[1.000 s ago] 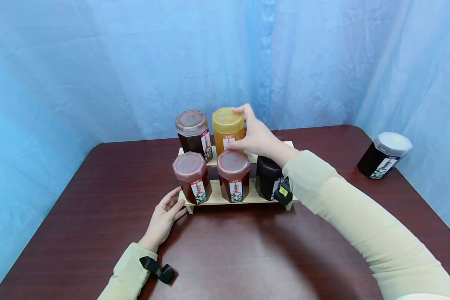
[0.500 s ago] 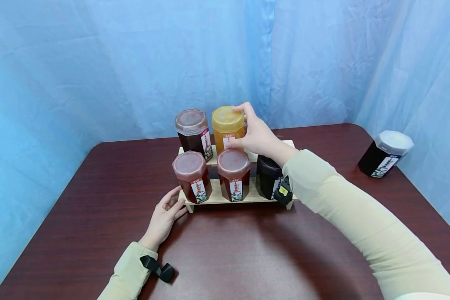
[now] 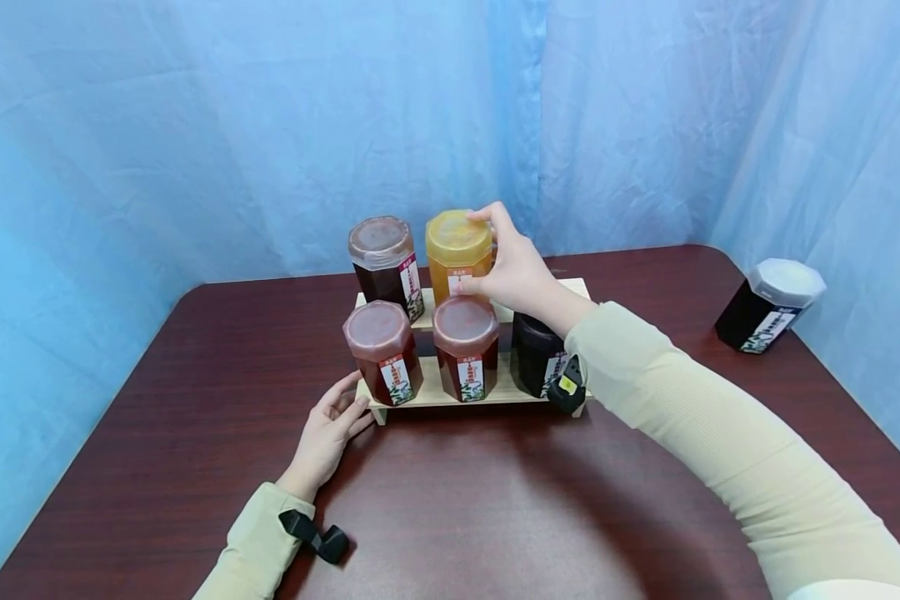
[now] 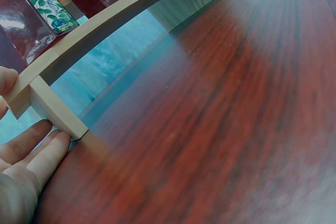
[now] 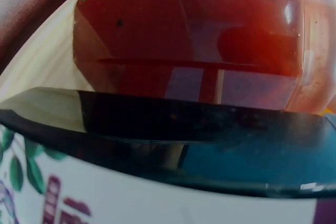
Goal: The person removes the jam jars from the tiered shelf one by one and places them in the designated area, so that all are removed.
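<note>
In the head view, my right hand [image 3: 516, 271] grips a hexagonal yellow jar [image 3: 457, 242] on the upper tier of a two-tier wooden rack [image 3: 420, 401]. The thumb lies on its front label and the fingers reach the lid's right side. My left hand [image 3: 324, 437] touches the left end of the rack; the left wrist view shows straight fingers [image 4: 50, 156] against the rack's leg [image 4: 58, 109]. A dark jar [image 3: 382, 250] stands left of the yellow one. Below stand two red jars, one at left [image 3: 381, 346] and one in the middle [image 3: 465, 343], and a black jar [image 3: 534, 346], partly covered by the right wrist.
A black jar with a white lid [image 3: 768, 304] stands at the table's right edge. The dark red wooden table [image 3: 450, 508] carries the rack, with blue curtains [image 3: 270, 133] behind and at both sides. In the right wrist view, a red jar [image 5: 194, 35] fills the upper part.
The yellow jar and the right hand rise very slightly, about as the camera's view shifts. The left hand stays at the rack's end, and the other jars keep their places.
</note>
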A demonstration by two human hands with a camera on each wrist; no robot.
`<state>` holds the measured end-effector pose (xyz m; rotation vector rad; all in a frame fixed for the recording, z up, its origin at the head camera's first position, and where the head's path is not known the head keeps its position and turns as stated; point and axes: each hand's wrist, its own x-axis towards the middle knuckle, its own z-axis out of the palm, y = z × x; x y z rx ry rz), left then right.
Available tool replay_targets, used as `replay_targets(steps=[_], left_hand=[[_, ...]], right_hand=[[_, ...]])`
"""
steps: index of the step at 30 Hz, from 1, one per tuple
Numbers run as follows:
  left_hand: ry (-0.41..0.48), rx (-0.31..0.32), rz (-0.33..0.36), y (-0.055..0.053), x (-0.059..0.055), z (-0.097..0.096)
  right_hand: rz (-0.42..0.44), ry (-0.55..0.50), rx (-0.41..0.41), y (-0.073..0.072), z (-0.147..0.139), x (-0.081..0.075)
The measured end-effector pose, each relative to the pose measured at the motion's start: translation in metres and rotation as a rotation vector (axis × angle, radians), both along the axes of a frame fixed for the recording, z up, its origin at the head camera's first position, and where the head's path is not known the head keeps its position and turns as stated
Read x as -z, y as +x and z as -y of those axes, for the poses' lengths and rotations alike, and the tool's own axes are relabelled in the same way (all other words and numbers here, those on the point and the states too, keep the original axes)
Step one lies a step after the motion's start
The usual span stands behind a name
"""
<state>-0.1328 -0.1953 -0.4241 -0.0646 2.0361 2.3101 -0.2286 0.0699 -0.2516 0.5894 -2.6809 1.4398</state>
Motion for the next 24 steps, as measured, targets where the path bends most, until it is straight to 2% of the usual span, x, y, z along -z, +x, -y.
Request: replay_targets(steps=[16,24], left_hand=[[-0.013,0.011,-0.017,0.0031,0.0019,0.0014],[-0.01,0.001,-0.013,0.0054,0.0047,0.0004]], right_hand=[[-0.065,-0.077,0.024,0.005,-0.0031,0.0031],[-0.068,-0.141,0.048,0.0082,-0.008,0.0032]])
